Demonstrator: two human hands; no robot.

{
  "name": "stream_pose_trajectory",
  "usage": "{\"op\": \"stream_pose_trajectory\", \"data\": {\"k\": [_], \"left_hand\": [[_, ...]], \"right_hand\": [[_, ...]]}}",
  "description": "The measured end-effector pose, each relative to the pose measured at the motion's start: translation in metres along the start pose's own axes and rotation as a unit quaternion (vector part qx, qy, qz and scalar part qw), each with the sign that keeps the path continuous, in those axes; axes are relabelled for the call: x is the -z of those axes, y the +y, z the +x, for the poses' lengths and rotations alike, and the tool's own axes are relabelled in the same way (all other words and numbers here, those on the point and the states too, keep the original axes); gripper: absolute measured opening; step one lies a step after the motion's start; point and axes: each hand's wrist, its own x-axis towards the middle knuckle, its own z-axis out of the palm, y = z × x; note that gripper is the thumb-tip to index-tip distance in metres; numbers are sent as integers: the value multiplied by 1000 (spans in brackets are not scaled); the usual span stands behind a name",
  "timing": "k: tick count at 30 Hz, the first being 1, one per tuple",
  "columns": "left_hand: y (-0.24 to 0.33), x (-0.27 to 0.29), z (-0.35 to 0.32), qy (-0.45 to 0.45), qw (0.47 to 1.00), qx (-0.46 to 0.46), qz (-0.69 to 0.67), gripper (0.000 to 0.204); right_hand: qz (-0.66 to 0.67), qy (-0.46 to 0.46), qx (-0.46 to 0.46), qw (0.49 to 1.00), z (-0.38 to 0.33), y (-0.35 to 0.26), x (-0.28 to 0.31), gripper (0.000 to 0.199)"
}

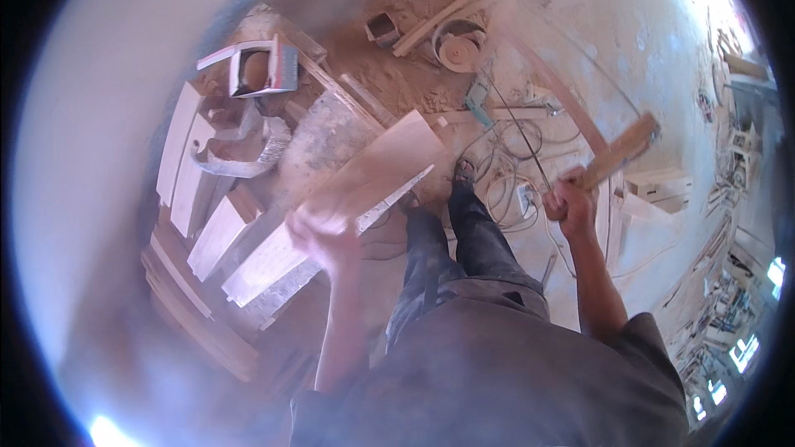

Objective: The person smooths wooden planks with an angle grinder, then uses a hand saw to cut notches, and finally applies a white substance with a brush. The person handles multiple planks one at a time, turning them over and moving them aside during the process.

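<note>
One wide pale board (pixel 377 174) raised; one short wooden stick (pixel 619 153); two hands, left (pixel 325 236), right (pixel 570 203); one round pulley wheel (pixel 460 48).

Pale flat wooden board (pixel 377 170), broad and rectangular, held up tilted at its lower edge (outline blurred), over stacked planks, short brown wooden stick (pixel 621 151), gripped at one end, angled up and rightward, above the dusty floor
</note>
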Motion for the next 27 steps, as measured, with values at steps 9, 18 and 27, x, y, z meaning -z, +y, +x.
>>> {"op": "stream_pose_trajectory", "data": {"k": [9, 18, 27], "left_hand": [[-148, 20, 122, -58, 718, 578, -384, 63], [-181, -23, 69, 24, 631, 458, -626, 46], [-139, 49, 24, 81, 598, 446, -661, 56]], "right_hand": [[38, 275, -107, 955, -60, 46, 49, 16], [-29, 364, -152, 918, -110, 84, 80, 13], [-53, 297, -141, 943, -113, 72, 71, 10]]}}
